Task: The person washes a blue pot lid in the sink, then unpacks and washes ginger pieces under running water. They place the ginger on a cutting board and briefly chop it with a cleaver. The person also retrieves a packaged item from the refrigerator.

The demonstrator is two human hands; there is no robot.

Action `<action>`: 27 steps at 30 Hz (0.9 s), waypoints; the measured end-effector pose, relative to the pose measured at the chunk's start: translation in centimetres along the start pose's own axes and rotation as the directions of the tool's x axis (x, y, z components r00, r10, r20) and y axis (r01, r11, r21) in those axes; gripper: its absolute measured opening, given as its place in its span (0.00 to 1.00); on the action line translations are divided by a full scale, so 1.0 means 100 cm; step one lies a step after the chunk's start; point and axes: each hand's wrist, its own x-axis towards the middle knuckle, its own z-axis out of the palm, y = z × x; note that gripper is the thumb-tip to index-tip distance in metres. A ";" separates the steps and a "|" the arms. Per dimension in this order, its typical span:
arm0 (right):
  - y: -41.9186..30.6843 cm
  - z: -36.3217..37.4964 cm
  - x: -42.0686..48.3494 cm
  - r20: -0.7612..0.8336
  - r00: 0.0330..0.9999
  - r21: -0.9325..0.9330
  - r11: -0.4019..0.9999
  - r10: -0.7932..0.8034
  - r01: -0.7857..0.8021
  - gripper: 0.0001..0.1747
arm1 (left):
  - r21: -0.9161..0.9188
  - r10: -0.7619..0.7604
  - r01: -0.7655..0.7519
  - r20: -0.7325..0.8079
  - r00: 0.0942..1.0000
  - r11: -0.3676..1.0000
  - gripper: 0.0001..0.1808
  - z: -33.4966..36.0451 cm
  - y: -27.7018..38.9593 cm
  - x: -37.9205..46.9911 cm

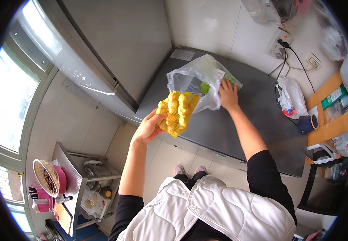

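Observation:
In my left hand (pixel 148 126) is a yellow mesh bag of ginger-like knobbly roots (pixel 175 113), raised in front of the dark grey countertop (pixel 213 132). My right hand (pixel 229 95) rests on the side of a clear plastic bag (pixel 192 73), fingers spread over the film. Green leafy vegetables (pixel 205 87) show through the plastic. The bag's mouth gapes toward the left, near the yellow mesh. Whether my right fingers pinch the film is hard to tell.
A tall grey metal cabinet (pixel 122 39) stands at the left of the counter. To the right are a white plastic bag (pixel 291 98), a dark blue cup (pixel 308 125) and black cables (pixel 297 60) from a power strip (pixel 278 43). A pink bowl (pixel 60 179) sits on a metal rack (pixel 77 177) at lower left.

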 end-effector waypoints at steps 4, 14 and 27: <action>0.010 -0.045 0.001 -0.054 0.991 0.223 0.968 0.126 -0.111 0.32 | -0.325 0.027 0.006 0.097 0.995 0.946 0.28 -0.025 -0.022 -0.001; -0.085 -0.183 -0.077 -0.141 0.945 0.911 0.413 0.296 0.006 0.10 | -0.681 0.147 0.102 0.298 0.943 0.725 0.32 -0.037 -0.062 0.025; -0.133 -0.165 -0.095 0.308 0.925 0.950 -0.025 0.220 -0.310 0.37 | -0.329 0.120 -0.050 0.195 0.973 0.943 0.30 0.019 -0.029 0.014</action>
